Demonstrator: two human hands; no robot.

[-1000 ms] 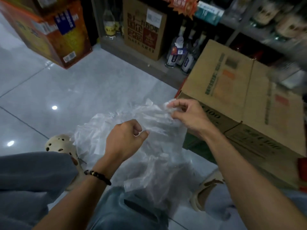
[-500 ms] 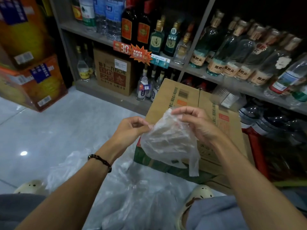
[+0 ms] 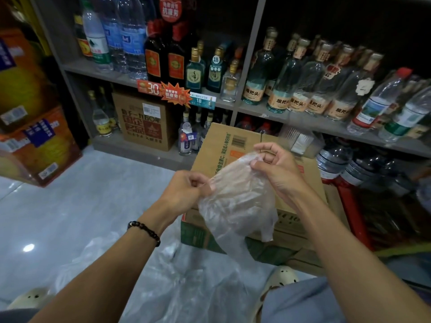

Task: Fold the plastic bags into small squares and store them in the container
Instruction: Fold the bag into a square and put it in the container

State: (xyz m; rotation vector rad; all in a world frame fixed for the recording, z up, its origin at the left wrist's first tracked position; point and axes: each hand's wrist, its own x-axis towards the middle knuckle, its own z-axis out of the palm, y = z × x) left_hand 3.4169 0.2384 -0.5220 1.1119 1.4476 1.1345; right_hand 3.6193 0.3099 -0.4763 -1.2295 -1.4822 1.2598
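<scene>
Beyond our fingertips stands a grey shelving unit (image 3: 235, 106) packed with glass liquor bottles (image 3: 254, 73) and clear plastic water bottles (image 3: 130, 36), and below our wrists spreads the pale glossy tiled floor (image 3: 77, 210). Directly under and behind our fingers sits a large brown cardboard box (image 3: 224, 150) with green print, and to the far side of our left knuckles there are stacked orange cartons (image 3: 42, 145). Nearer us than our hands, a loose heap of clear crumpled plastic bags (image 3: 186, 287) lies on the floor between two cream perforated clogs (image 3: 279, 278), with our grey-blue trousers (image 3: 300, 301) at the lower edge. Between our two hands we hold up one thin, translucent, wrinkled plastic bag (image 3: 235, 201), in the air in front of the box; its upper edge runs from one set of fingers to the other, and the rest hangs down below them. Our right hand (image 3: 277, 171) pinches the bag's top edge between thumb and curled fingers (image 3: 265, 150), higher than the left. Our left hand (image 3: 184, 192) has its fingers bunched together, pinching the bag's lower left edge at the thumb tip. A dark beaded bracelet (image 3: 144, 231) circles our left wrist. We cannot make out any storage container near our fingers.
</scene>
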